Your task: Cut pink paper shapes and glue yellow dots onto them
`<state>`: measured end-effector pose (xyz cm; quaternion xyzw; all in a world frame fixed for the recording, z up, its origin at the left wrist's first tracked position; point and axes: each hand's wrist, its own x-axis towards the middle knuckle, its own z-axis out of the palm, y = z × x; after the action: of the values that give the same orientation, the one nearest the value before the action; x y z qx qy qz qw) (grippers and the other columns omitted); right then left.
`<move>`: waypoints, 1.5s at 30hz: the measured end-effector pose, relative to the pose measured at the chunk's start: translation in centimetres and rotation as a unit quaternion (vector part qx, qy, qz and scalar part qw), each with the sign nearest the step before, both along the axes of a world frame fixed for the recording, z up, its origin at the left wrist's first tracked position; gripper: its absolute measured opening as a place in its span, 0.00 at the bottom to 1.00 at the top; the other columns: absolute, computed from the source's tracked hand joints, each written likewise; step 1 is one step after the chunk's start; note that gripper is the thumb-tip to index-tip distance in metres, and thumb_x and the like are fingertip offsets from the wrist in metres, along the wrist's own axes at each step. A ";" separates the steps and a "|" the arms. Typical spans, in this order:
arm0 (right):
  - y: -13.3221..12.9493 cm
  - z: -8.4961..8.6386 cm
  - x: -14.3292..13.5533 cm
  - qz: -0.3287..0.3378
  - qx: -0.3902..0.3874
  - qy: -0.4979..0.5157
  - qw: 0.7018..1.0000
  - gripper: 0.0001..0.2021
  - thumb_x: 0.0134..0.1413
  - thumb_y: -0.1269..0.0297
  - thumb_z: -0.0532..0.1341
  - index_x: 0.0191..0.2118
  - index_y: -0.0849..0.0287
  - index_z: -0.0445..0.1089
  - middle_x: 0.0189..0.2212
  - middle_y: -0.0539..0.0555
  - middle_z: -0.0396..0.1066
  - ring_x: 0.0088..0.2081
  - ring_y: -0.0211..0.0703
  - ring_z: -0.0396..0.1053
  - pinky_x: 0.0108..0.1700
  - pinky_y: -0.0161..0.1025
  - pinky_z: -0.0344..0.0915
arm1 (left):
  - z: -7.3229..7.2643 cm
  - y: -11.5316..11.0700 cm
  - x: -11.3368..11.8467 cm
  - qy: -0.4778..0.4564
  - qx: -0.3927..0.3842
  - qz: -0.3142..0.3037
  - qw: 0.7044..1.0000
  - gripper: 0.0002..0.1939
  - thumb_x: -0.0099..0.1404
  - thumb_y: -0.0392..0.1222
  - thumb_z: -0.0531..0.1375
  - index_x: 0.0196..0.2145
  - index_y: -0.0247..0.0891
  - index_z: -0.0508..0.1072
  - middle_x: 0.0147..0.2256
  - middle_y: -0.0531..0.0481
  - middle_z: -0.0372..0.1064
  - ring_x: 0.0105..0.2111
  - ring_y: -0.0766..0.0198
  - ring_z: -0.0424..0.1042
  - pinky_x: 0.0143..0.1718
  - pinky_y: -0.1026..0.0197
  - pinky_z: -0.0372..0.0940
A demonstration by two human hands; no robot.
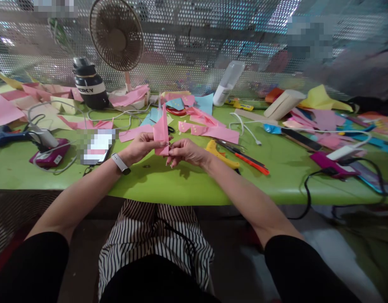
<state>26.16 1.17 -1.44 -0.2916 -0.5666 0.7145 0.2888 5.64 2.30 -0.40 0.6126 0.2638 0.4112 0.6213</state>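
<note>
I sat at a bench (143, 181) with a glossy green top, in a dim room where a perforated metal screen (187, 50) rose along the far side. A round fan (116, 38) stood before the screen, and scraps of pink, yellow and blue paper covered much of the back of the bench.

My left grip (142, 145) was clamped on a pink paper piece (161, 130), thumb in front, just above the bench near its front edge. The piece stood upright, folded, narrow and pointed at the top, its lower end squared off. The fingertips of my right grip (187, 152) met its lower right edge; I couldn't tell whether they pinched the paper or only touched it.

Left of the fan, a black flask (91, 86) with a white lettered band stood upright, its dark wall hiding the contents. Farther right leaned a clear-topped bottle (228, 82) with a white lower part.
</note>
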 end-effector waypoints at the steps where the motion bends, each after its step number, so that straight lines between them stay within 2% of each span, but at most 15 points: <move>1: 0.1 0.0 0.0 0.005 -0.002 0.001 1.000 0.15 0.40 0.58 0.75 0.32 0.64 0.78 0.25 0.56 0.81 0.23 0.37 0.77 0.28 0.31 0.76 | 0.0 0.0 0.0 0.002 0.000 -0.002 1.000 0.13 0.47 0.47 0.77 0.25 0.37 0.82 0.26 0.48 0.77 0.26 0.67 0.70 0.31 0.62 0.65; 6: 0.2 -0.1 0.1 0.012 -0.004 0.008 1.000 0.17 0.39 0.56 0.76 0.33 0.64 0.79 0.27 0.56 0.81 0.26 0.39 0.79 0.31 0.32 0.77 | -0.1 0.0 0.0 -0.003 -0.002 0.003 1.000 0.13 0.48 0.46 0.77 0.24 0.36 0.81 0.25 0.49 0.76 0.26 0.67 0.70 0.31 0.61 0.65; 13: -0.3 0.3 0.0 -0.045 0.001 0.024 0.999 0.17 0.44 0.56 0.70 0.37 0.63 0.81 0.30 0.58 0.82 0.28 0.43 0.80 0.35 0.38 0.79 | -0.4 0.2 0.1 -0.042 0.002 0.059 0.997 0.13 0.49 0.47 0.76 0.29 0.39 0.83 0.28 0.49 0.78 0.30 0.66 0.73 0.36 0.62 0.67; 16: -0.7 0.5 -0.3 -0.075 0.028 0.010 0.997 0.18 0.45 0.53 0.71 0.36 0.64 0.81 0.29 0.58 0.82 0.28 0.43 0.80 0.34 0.38 0.78 | -0.6 0.4 0.2 -0.051 0.015 0.074 0.996 0.12 0.49 0.47 0.76 0.30 0.40 0.83 0.28 0.51 0.78 0.31 0.67 0.73 0.38 0.62 0.67; 21: -0.9 0.1 -0.9 -0.118 0.079 -0.006 0.990 0.16 0.45 0.53 0.73 0.33 0.64 0.80 0.26 0.56 0.81 0.23 0.39 0.77 0.29 0.34 0.76 | -0.7 0.4 0.2 -0.053 0.019 0.077 0.995 0.11 0.50 0.47 0.76 0.29 0.40 0.83 0.28 0.51 0.78 0.30 0.67 0.73 0.37 0.61 0.67; 29: -0.8 -0.2 -0.9 -0.114 0.106 -0.004 0.988 0.15 0.47 0.54 0.72 0.32 0.63 0.80 0.25 0.54 0.80 0.23 0.38 0.77 0.29 0.34 0.76 | -0.5 0.1 0.2 -0.050 0.008 0.076 0.996 0.11 0.50 0.46 0.76 0.29 0.39 0.82 0.29 0.49 0.78 0.31 0.65 0.73 0.37 0.61 0.67; 45: -0.7 0.0 -0.9 -0.098 0.102 0.006 0.990 0.15 0.48 0.55 0.73 0.32 0.63 0.78 0.25 0.55 0.80 0.25 0.40 0.79 0.32 0.36 0.78 | -0.8 0.5 0.1 -0.064 -0.006 0.067 0.996 0.11 0.51 0.44 0.75 0.30 0.38 0.83 0.31 0.48 0.79 0.32 0.66 0.75 0.37 0.62 0.68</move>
<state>25.23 0.43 -1.43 -0.3106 -0.6030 0.6233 0.3891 5.76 2.80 -1.24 0.5621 0.2664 0.4882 0.6121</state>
